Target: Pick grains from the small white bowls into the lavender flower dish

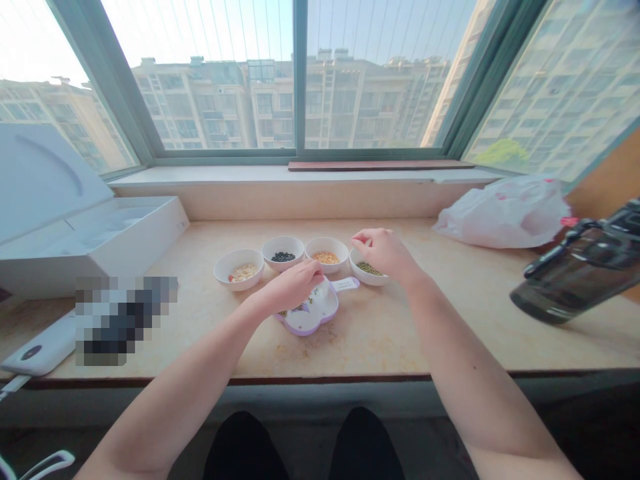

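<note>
Left hand [290, 287] curled on a lilac-rimmed dish [311, 315] — right hand [383, 253] pinched above green beans [369, 269].

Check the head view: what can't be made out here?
Head view only:
- Left hand hides much of the lilac-rimmed white dish; its contents and the grip are unclear.
- Right hand: curled fingers above the round white bowl of green beans; too small to tell whether they pinch anything.
- Pixelated mosaic patch hides the object beneath it.
- Dark translucent plastic bottle: cut off by the right edge.
- White tab on the dish: any print is too small.
</note>
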The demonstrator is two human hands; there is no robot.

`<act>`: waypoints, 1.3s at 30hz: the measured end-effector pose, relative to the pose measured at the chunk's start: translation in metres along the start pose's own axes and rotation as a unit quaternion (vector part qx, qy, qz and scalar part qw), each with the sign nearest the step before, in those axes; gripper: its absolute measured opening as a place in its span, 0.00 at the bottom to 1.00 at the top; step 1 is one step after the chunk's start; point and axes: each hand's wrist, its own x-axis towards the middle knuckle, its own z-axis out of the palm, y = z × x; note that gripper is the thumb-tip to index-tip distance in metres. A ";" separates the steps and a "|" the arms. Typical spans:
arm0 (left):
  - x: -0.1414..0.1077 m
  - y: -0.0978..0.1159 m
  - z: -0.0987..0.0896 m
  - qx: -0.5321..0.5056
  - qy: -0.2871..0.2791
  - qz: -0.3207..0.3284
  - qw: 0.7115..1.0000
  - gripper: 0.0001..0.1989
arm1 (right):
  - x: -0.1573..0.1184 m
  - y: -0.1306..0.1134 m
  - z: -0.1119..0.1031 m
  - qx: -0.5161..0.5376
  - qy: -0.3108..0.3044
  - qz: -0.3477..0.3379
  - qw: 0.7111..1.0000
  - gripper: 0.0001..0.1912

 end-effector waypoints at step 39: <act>0.004 0.007 -0.004 -0.428 0.079 -0.137 0.890 0.13 | -0.023 -0.040 0.029 0.248 -0.053 -0.116 0.960 0.09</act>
